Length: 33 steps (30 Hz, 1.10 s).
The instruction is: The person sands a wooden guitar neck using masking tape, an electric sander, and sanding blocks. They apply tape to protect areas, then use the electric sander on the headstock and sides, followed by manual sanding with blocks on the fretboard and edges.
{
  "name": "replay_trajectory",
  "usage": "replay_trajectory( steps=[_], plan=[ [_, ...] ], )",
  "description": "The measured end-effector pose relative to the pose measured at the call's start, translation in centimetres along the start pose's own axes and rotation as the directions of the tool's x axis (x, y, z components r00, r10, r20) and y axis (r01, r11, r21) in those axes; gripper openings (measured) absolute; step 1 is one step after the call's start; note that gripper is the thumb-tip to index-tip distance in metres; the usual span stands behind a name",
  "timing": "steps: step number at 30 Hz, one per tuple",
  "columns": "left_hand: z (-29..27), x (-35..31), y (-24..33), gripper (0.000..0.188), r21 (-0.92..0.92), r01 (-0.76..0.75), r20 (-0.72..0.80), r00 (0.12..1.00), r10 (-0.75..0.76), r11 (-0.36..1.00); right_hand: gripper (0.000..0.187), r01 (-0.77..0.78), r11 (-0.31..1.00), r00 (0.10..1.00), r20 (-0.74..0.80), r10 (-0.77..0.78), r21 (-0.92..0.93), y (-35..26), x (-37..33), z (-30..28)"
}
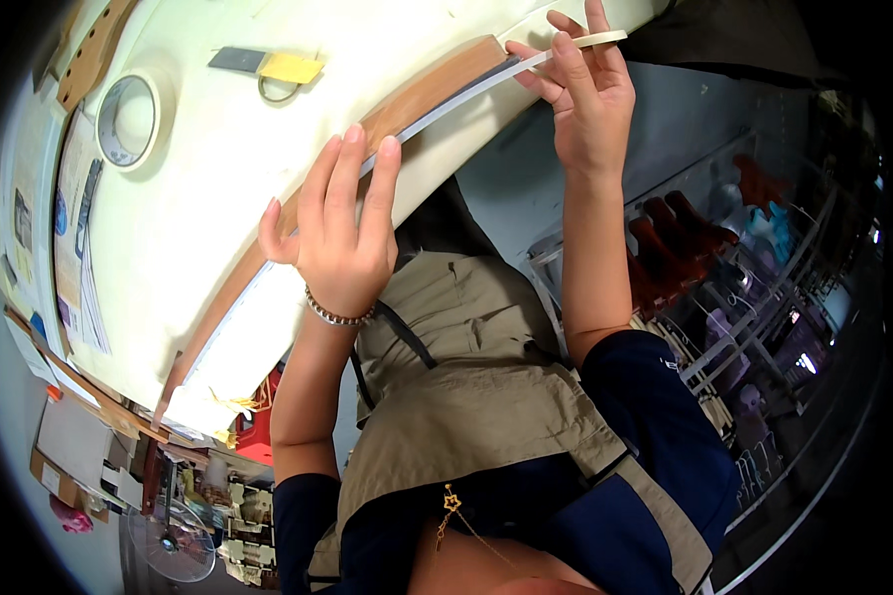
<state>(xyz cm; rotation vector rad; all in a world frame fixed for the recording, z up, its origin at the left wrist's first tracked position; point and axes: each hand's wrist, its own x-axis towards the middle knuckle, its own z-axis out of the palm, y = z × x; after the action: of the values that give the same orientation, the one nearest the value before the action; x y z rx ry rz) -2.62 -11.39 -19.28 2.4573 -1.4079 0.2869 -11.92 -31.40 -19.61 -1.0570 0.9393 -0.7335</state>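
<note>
Narrow tape [446, 114] along a wooden piece [429, 87]

The long brown wooden piece lies aslant along the near edge of a pale tabletop [213, 169], the white tape running down its near side. The left hand [345, 228] is spread, its fingertips resting on the wood and tape. At the far right end, the right hand [595, 104] pinches the tape between bent fingers, the others parted. Further off on the tabletop are a wide tape roll [163, 111] and a grey-and-yellow item [290, 67]. A fan [170, 544] stands lower left.

Bright tabletop [238, 149] (pic. edges dk.)
</note>
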Motion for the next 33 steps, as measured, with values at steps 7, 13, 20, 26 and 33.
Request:
replay_trajectory(
  steps=[7, 13, 20, 26, 33],
  plan=[
    [-0.3, -0.3, -0.1, 0.032, 0.060, 0.003, 0.043, 0.999, -0.005, 0.998, 0.068, 0.000, 0.999, 1.000, -0.006, -0.001, -0.038, -0.3, 0.2, 0.6],
    [-0.2, -0.2, -0.1, 0.027, 0.058, 0.001, 0.002, 1.000, -0.001, 0.998, 0.069, 0.001, 1.000, 1.000, -0.011, -0.001, -0.003, 0.0, 0.2, 0.6],
    [-0.1, -0.1, -0.1, 0.027, 0.068, -0.007, -0.023, 1.000, 0.008, 0.998, 0.070, -0.009, 1.000, 1.000, -0.011, 0.009, 0.006, 0.0, 0.3, 0.7],
    [-0.5, 2.8, 3.3, 0.035, 0.141, 0.044, 0.073, 0.996, -0.055, 0.989, 0.070, -0.063, 0.997, 0.998, 0.026, 0.063, 0.036, 0.3, 0.2, 0.5],
    [2.5, 7.7, 5.8, 0.049, 0.014, -0.021, 0.091, 0.996, 0.020, 1.000, 0.065, 0.008, 0.999, 0.998, 0.065, -0.012, 0.053, 1.9, 1.1, 0.1]
  ],
)
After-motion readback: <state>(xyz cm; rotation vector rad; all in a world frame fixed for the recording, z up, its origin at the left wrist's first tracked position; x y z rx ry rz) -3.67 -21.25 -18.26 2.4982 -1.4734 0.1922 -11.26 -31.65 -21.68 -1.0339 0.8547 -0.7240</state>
